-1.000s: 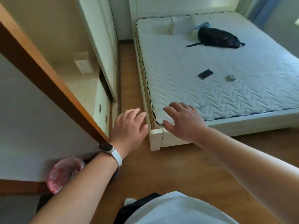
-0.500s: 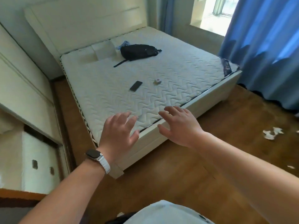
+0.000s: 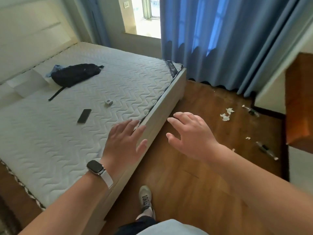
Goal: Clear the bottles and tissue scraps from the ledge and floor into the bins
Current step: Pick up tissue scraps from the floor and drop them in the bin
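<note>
Wooden floor (image 3: pixel 169 180), our left hand (image 3: pixel 125 141) and right hand (image 3: pixel 189 135) spread empty: we risk kicking clear bottles (image 3: pixel 266 150), missing tissue scraps (image 3: pixel 226 116).

I am looking into a bedroom in a home — a bed (image 3: pixel 67 146) with a bare quilted mattress, and a cream headboard (image 3: pixel 30 31) standing at its far end against the wall. Past the bed's far corner, long blue curtains (image 3: pixel 220 39) hang beside a window (image 3: pixel 150 9). Wood flooring (image 3: pixel 186 192) runs along the bed's foot. On the bed lie personal things — a black bag (image 3: pixel 74 74) and a phone (image 3: pixel 84 115).
</note>
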{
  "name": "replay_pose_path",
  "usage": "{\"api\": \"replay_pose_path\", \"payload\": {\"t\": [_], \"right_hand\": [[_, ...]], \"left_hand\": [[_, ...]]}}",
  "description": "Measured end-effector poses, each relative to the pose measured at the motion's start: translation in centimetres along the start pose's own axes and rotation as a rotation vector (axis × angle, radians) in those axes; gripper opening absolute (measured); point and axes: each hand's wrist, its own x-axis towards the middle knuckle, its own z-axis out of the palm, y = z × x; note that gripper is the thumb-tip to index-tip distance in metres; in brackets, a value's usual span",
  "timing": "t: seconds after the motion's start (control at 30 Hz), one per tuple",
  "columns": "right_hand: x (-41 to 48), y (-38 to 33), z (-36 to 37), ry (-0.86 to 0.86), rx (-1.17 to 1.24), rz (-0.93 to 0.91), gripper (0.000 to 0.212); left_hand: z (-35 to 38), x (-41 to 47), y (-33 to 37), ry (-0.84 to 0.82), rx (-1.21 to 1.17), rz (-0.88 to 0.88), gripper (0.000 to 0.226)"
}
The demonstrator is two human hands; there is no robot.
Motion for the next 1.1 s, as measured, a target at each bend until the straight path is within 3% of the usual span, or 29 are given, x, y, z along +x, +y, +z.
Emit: {"api": "replay_pose_path", "payload": {"t": [0.27,0.47,0.7,1.1], "right_hand": [[5.7,6.4,1.1,-0.009,-0.144,0.207,0.05],[12.3,9.8,1.6,0.072,-0.223,0.295,0.048],[18.1,13.1,3.3,0.036,-0.278,0.446,0.052],[20.1,22.4,3.9,-0.077,-0.324,0.667,0.057]], "left_hand": [[5.2,12.6,-1.1,-0.066,-0.094,0.188,0.049],[8.3,22.3,-4.0,-0.036,-0.194,0.308,0.048],[12.1,31.8,-6.0,-0.037,-0.261,0.449,0.048],[17.4,43.4,0.3,-0.056,-0.343,0.667,0.047]]}}
